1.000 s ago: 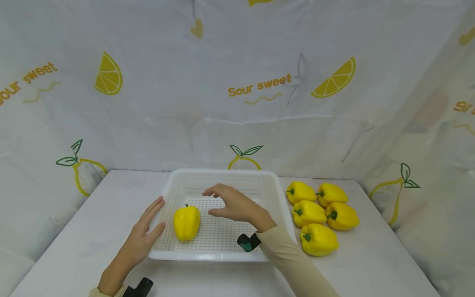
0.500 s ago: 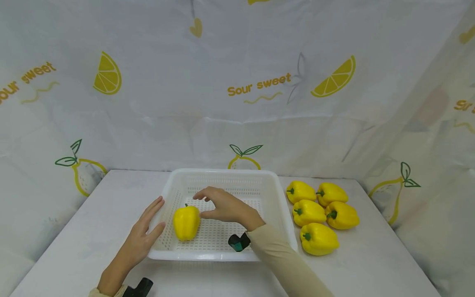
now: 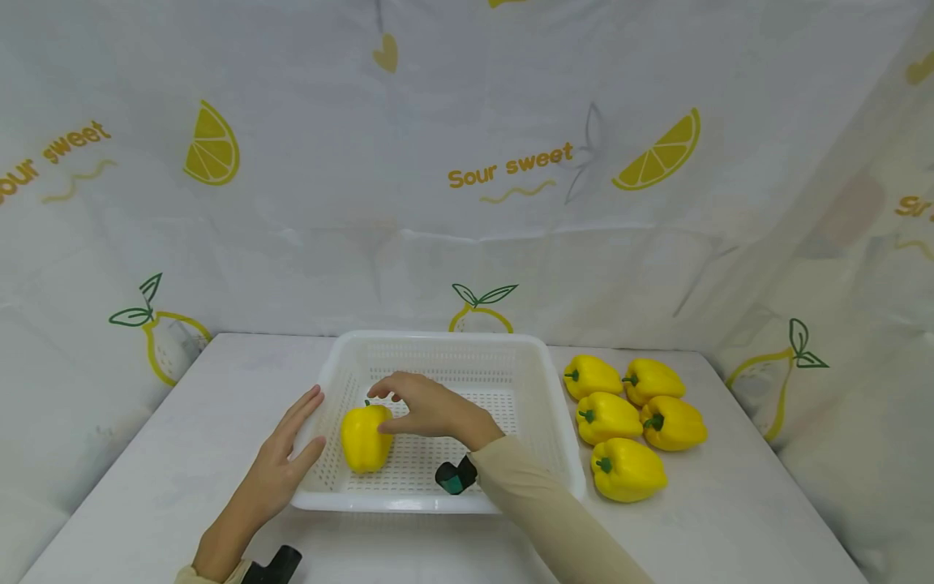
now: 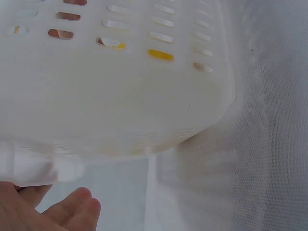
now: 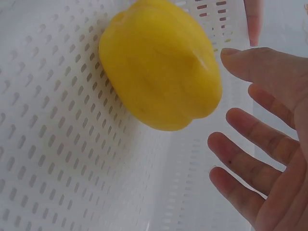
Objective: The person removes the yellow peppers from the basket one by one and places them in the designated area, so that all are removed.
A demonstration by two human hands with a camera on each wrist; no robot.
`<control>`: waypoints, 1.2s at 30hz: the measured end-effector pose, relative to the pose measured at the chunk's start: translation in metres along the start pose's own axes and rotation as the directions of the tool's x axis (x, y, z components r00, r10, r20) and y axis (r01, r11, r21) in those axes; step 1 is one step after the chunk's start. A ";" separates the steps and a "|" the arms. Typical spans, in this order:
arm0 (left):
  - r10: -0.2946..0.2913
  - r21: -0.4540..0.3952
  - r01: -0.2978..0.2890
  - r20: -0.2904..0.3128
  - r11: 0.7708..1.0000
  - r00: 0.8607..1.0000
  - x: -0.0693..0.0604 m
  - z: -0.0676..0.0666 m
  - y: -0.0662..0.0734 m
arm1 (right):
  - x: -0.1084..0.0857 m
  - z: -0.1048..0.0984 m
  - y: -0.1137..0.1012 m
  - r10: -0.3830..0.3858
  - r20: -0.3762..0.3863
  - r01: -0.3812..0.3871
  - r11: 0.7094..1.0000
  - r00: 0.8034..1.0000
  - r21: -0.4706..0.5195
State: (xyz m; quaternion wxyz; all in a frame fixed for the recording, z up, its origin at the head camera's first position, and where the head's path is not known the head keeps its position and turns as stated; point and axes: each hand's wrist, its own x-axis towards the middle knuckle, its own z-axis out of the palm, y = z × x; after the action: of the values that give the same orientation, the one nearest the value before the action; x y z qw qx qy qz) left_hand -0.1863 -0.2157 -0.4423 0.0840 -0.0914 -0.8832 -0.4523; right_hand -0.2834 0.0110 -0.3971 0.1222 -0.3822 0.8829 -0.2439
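A yellow bell pepper (image 3: 365, 442) stands in the left part of a white perforated basket (image 3: 445, 339), its green stem up. Over the basket, my right hand (image 3: 430, 410) reaches to the pepper's right side, thumb and fingers spread apart. The right wrist view has the thumb tip close beside the pepper (image 5: 159, 67), with a gap between the other fingertips and its skin. At the basket's left rim lies my left hand (image 3: 277, 470), fingers extended along the outside. From below, the left wrist view catches the basket's underside (image 4: 120, 86) and a few fingers (image 4: 72, 207).
Several yellow bell peppers (image 3: 609, 419) lie grouped on the white table (image 3: 730, 519), right of the basket. A white cloth (image 3: 328, 162) printed with lemons hangs behind the table. Each wrist carries a black camera mount (image 3: 456, 476).
My right hand has moved left across the basket, up to the bell pepper. The left hand, basket and peppers have stayed in place.
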 end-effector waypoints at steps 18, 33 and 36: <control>0.012 0.008 -0.012 -0.009 1.000 1.000 0.000 0.000 -0.001 | 0.011 0.010 0.005 -0.009 0.065 0.011 1.000 0.998 -0.017; 0.001 0.017 -0.001 0.000 1.000 1.000 -0.001 0.000 0.001 | 0.008 0.014 0.007 0.128 0.169 -0.141 0.988 0.977 0.066; 0.003 0.012 -0.003 0.002 1.000 1.000 -0.001 0.000 0.000 | 0.007 0.014 0.006 0.152 0.192 -0.170 0.982 0.970 0.078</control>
State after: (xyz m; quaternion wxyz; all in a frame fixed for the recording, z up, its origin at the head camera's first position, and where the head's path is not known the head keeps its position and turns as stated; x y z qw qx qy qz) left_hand -0.1855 -0.2160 -0.4424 0.0846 -0.0927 -0.8858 -0.4469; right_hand -0.2861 0.0045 -0.4121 0.2408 -0.3241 0.8833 -0.2380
